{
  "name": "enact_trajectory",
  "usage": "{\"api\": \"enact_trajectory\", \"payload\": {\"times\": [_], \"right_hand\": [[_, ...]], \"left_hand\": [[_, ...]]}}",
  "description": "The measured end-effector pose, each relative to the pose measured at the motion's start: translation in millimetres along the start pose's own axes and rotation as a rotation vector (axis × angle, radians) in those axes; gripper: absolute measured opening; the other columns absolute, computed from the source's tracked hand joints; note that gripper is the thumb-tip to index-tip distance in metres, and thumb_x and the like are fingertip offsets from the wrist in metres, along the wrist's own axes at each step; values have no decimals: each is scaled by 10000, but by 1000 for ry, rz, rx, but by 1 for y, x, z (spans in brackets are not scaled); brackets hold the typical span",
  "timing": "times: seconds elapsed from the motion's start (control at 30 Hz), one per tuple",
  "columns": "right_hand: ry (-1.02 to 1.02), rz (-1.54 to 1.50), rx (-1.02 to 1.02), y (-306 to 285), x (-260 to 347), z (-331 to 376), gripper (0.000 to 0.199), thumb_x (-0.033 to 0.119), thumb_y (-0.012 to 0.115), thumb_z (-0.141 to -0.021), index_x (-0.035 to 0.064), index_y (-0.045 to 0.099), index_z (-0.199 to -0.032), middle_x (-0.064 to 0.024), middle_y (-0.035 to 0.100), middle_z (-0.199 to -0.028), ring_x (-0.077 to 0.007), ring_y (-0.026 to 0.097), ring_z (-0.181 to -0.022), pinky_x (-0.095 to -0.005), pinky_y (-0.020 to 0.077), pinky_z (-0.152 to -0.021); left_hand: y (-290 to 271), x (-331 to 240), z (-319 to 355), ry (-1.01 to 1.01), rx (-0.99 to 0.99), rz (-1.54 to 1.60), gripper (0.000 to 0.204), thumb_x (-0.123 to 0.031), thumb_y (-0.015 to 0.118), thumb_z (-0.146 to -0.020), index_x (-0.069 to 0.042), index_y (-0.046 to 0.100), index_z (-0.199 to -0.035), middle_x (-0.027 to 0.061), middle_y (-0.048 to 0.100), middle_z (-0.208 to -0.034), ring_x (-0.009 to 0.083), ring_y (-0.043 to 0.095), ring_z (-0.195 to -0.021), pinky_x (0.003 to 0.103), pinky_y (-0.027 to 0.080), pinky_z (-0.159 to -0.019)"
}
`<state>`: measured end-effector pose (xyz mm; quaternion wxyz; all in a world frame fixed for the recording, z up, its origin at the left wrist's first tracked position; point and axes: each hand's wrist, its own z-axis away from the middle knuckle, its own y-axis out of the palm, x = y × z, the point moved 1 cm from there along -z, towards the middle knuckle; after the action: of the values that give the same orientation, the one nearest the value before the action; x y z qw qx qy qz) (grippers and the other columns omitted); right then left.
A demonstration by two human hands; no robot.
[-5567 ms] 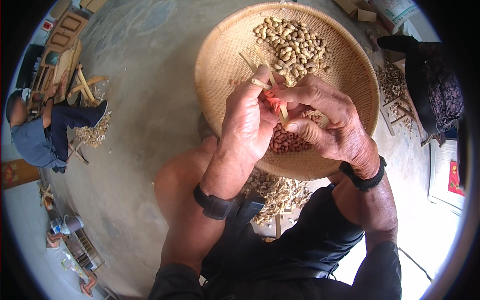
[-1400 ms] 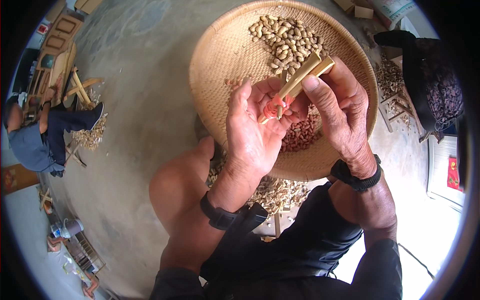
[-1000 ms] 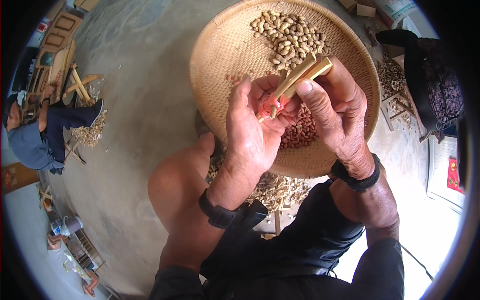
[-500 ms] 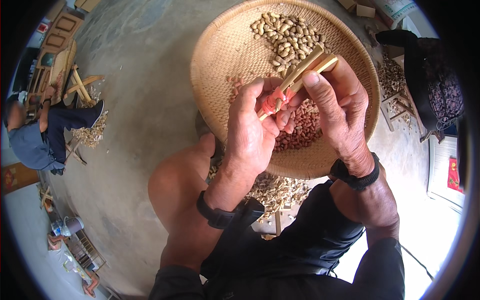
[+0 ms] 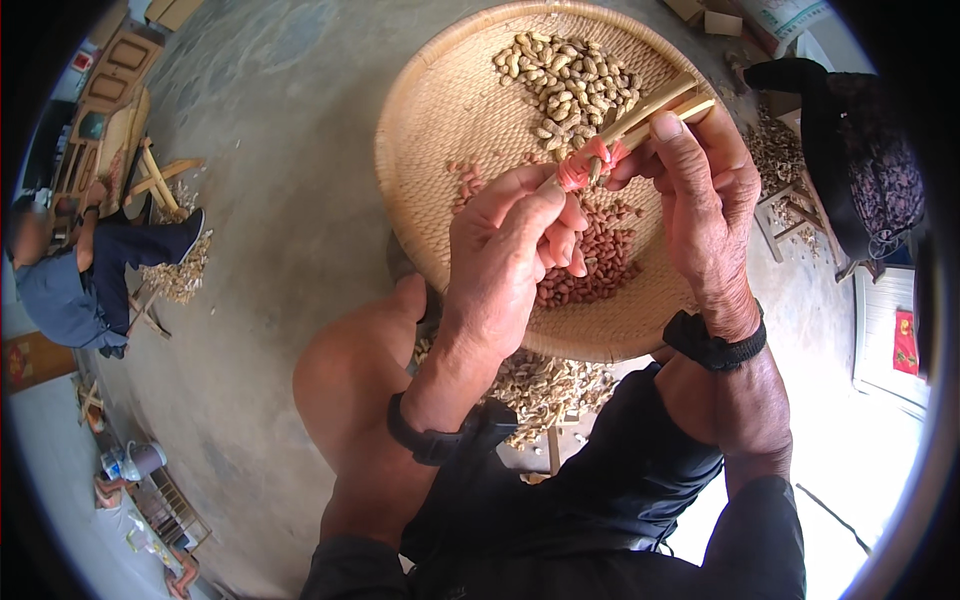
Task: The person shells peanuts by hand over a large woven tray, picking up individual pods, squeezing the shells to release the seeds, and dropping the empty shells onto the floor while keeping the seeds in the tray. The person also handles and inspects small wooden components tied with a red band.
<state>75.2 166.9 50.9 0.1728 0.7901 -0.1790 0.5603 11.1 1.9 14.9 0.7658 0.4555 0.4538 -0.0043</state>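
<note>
A round woven basket tray (image 5: 445, 110) rests on my knees. A heap of unshelled peanuts (image 5: 570, 80) lies at its far side and a pile of red shelled kernels (image 5: 600, 265) nearer me. My right hand (image 5: 700, 200) grips a pair of bamboo sticks bound with red band (image 5: 640, 115) that works as a cracker. My left hand (image 5: 510, 250) pinches the red-bound end of the sticks, where a peanut seems to sit; the nut itself is mostly hidden by fingers.
Empty peanut shells (image 5: 540, 380) litter the concrete floor under the tray. A person in blue (image 5: 70, 280) sits at the left beside wooden stools and shells. Another person in dark patterned clothes (image 5: 860, 160) sits at the right.
The sticks tilted slightly and my left fingers shifted along the red-bound end. Compared with several seconds ago, both hands have risen toward the far side of the tray.
</note>
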Motion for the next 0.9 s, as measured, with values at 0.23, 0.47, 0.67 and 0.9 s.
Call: {"api": "enact_trajectory", "payload": {"times": [0.23, 0.47, 0.67, 0.9], "right_hand": [[3, 48, 1, -2, 3, 0, 200, 176, 568, -1078, -12, 630, -1106, -88, 727, -921, -126, 697, -791, -279, 584, -757], [-2, 27, 21, -1, 2, -1, 193, 182, 574, -1075, -3, 630, -1083, -88, 726, -922, -121, 699, -784, -277, 586, -749], [25, 34, 5, 0, 1, 0, 194, 179, 582, -1071, -6, 635, -1090, -86, 726, -913, -123, 697, -778, -283, 587, -749], [48, -53, -40, -5, -1, -2, 226, 197, 595, -1062, -17, 635, -1126, -97, 726, -914, -144, 701, -778, -300, 594, -758]], "left_hand": [[1, 6, 0, 72, -30, -192, 274, -170, 609, -1055, 24, 664, -1241, 63, 706, -911, 72, 598, -683, 230, 549, -642], [0, 1, 0, 77, -27, -268, 276, -165, 597, -1060, 26, 669, -1246, 71, 727, -913, 77, 618, -694, 215, 533, -650], [-1, -1, 2, 109, -24, -358, 261, -151, 597, -1057, 25, 677, -1232, 75, 730, -920, 79, 628, -702, 220, 538, -652], [1, -1, 2, 133, -8, -196, 356, -172, 635, -1032, 43, 610, -1314, 123, 735, -1014, 99, 653, -720, 231, 553, -662]]}}
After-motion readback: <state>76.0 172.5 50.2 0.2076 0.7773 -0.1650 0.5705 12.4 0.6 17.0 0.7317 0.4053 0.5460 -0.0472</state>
